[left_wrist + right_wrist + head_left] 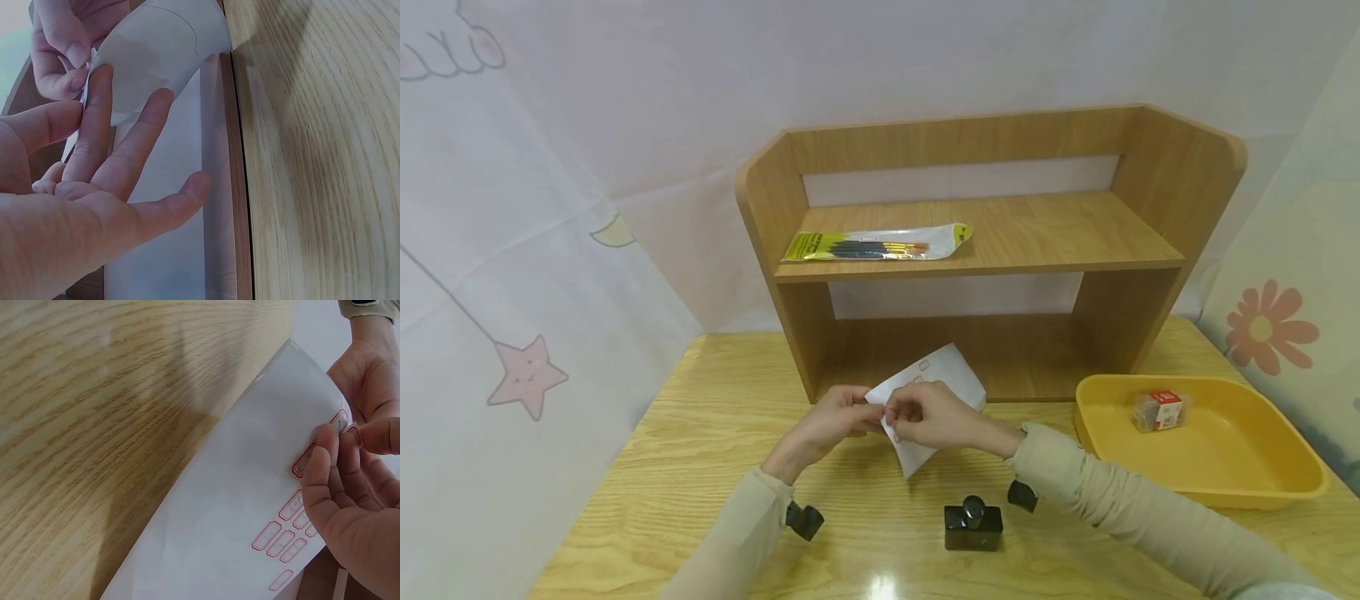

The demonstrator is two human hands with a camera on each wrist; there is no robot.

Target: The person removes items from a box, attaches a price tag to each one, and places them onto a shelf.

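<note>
Above the table, my left hand [835,414] pinches a white sheet of label stickers [946,379] by its left edge. In the left wrist view the thumb lies at the sheet's edge, with two fingers [134,147] extended against its back. My right hand [936,414] is over the printed side, fingers bent, close to the left hand. Between its thumb and fingertips it pinches a small red-bordered label [355,434] at the sheet's edge. Several more red-framed labels with handwritten marks [280,544] show on the sheet, some partly hidden by the right hand.
Behind the hands stands a wooden two-level shelf [1000,233] with a packet of paintbrushes [880,245] on its upper board. On the right, a yellow tray [1217,462] holds a small clear package [1161,411]. A black box-like object with a round knob [973,525] sits nearer.
</note>
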